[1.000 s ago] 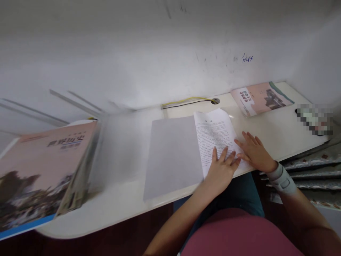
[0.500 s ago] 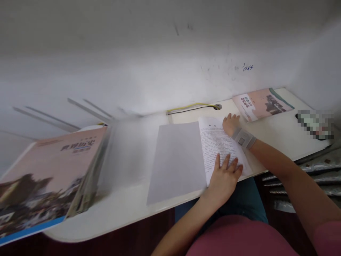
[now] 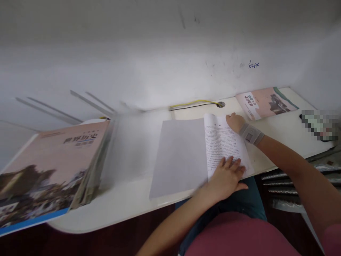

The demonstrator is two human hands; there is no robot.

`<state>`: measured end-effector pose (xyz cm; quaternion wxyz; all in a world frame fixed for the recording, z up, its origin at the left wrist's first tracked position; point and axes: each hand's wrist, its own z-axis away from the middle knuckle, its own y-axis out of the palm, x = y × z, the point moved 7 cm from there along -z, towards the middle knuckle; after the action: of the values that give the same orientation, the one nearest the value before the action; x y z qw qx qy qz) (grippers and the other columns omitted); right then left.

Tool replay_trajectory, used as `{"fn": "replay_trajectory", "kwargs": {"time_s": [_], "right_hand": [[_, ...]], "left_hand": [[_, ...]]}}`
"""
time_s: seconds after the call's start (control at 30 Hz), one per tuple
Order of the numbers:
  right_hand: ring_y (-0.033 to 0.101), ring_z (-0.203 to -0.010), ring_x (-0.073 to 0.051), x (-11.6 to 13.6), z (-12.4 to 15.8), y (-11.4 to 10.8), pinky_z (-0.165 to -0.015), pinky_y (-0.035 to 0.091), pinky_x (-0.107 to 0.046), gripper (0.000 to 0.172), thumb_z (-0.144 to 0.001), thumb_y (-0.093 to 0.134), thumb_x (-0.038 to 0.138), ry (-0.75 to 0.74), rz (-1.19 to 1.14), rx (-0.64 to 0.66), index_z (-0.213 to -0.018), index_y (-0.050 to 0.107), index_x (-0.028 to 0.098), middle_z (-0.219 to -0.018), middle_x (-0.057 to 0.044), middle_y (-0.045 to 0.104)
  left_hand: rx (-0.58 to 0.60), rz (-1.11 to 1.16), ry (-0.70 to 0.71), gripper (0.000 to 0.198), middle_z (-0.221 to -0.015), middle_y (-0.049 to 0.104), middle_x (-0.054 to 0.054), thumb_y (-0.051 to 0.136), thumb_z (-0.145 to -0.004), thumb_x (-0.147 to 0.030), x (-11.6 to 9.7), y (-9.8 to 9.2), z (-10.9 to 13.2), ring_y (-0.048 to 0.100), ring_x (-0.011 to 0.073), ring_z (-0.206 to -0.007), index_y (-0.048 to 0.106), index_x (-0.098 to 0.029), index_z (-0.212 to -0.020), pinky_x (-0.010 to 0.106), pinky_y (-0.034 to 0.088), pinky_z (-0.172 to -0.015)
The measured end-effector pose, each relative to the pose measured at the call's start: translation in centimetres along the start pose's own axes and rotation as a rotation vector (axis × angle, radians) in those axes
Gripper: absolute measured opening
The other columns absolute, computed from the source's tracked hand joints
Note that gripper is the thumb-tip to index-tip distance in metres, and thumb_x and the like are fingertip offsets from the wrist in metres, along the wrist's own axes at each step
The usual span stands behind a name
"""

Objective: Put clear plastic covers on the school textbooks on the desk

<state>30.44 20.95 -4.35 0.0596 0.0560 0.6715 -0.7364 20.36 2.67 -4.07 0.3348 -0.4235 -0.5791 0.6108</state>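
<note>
An open book (image 3: 222, 142) lies on the white desk, its left side a plain grey cover sheet (image 3: 179, 156) and its right side a printed page. Across the lower part of that page rests my left hand (image 3: 227, 177), palm down, fingers stretched out and thumb apart. My right hand (image 3: 236, 123), with a grey band (image 3: 252, 134) on its wrist, is at the page's upper right corner. Its fingers are curled in on the page edge, and their undersides are hidden. The page bows slightly near its top.
On the left, a stack of pink-covered history books (image 3: 50, 170) stands on the desk (image 3: 125, 202). Another pink booklet (image 3: 268, 103) lies at the back right, beside a partly blurred phone (image 3: 317, 126). Yellow and black cables (image 3: 195, 103) run into a round hole.
My right hand's fingers have gone from spread on the page to curled at its corner. The left hand has slid slightly lower, its thumb now showing. The view has shifted a little.
</note>
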Motion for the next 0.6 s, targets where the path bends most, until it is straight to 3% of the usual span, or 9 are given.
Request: {"fn": "replay_trajectory", "kwargs": {"time_s": [0.07, 0.13, 0.2, 0.3, 0.4, 0.6], "right_hand": [[0.059, -0.105, -0.028, -0.1, 1.0, 0.0, -0.079, 0.049, -0.038, 0.04, -0.09, 0.028, 0.007, -0.005, -0.001, -0.02, -0.12, 0.053, 0.002, -0.128, -0.031, 0.048], [0.055, -0.112, -0.03, -0.2, 2.2, 0.2, -0.079, 0.05, -0.038, 0.041, -0.09, 0.026, 0.007, 0.011, 0.002, -0.038, -0.118, 0.054, 0.001, -0.135, -0.031, 0.042], [0.051, -0.116, -0.033, -0.2, 3.6, 0.5, -0.079, 0.05, -0.038, 0.041, -0.091, 0.024, 0.009, 0.032, 0.003, -0.049, -0.117, 0.055, 0.0, -0.138, -0.031, 0.037], [0.051, -0.116, -0.031, -0.3, 5.5, 0.9, -0.08, 0.05, -0.038, 0.043, -0.092, 0.022, 0.012, 0.04, -0.004, -0.057, -0.12, 0.054, 0.003, -0.137, -0.03, 0.04], [0.052, -0.115, -0.028, -0.5, 6.9, 1.2, -0.085, 0.048, -0.038, 0.044, -0.092, 0.023, 0.012, 0.013, -0.014, -0.07, -0.125, 0.05, 0.004, -0.135, -0.029, 0.043], [0.052, -0.116, -0.026, -0.2, 8.0, 1.7, -0.089, 0.047, -0.034, 0.046, -0.089, 0.024, 0.008, -0.057, -0.042, -0.105, -0.129, 0.044, -0.003, -0.134, -0.028, 0.045]], "left_hand": [[0.072, 0.01, 0.053, 0.048, -0.133, 0.053, 0.009, 0.04, -0.09, -0.051, 1.3, 0.0, -1.4, 0.05, 0.0269, -0.118, 0.055, -0.019, -0.123, 0.041, 0.042, -0.094], [0.121, -0.045, 0.029, 0.036, -0.13, 0.055, 0.011, 0.039, -0.094, -0.034, 3.8, -0.2, -3.7, 0.054, 0.0237, -0.111, 0.059, -0.016, -0.118, 0.036, 0.044, -0.089], [0.116, -0.133, -0.123, 0.029, -0.118, 0.06, 0.014, 0.041, -0.092, -0.022, 7.4, -0.9, -6.4, 0.056, 0.0237, -0.106, 0.063, -0.012, -0.109, 0.036, 0.046, -0.084], [0.081, -0.15, -0.172, 0.028, -0.114, 0.06, 0.013, 0.045, -0.092, -0.024, 10.8, -1.8, -10.1, 0.058, 0.0213, -0.1, 0.057, -0.012, -0.114, 0.038, 0.049, -0.082], [0.058, -0.145, -0.145, 0.035, -0.117, 0.056, 0.009, 0.054, -0.088, -0.034, 12.0, -2.3, -12.5, 0.058, 0.0201, -0.099, 0.053, -0.016, -0.118, 0.041, 0.05, -0.083], [0.057, -0.154, -0.112, 0.038, -0.119, 0.054, 0.009, 0.052, -0.089, -0.035, 12.4, -2.5, -14.4, 0.058, 0.0194, -0.099, 0.052, -0.013, -0.119, 0.041, 0.05, -0.085]]}}
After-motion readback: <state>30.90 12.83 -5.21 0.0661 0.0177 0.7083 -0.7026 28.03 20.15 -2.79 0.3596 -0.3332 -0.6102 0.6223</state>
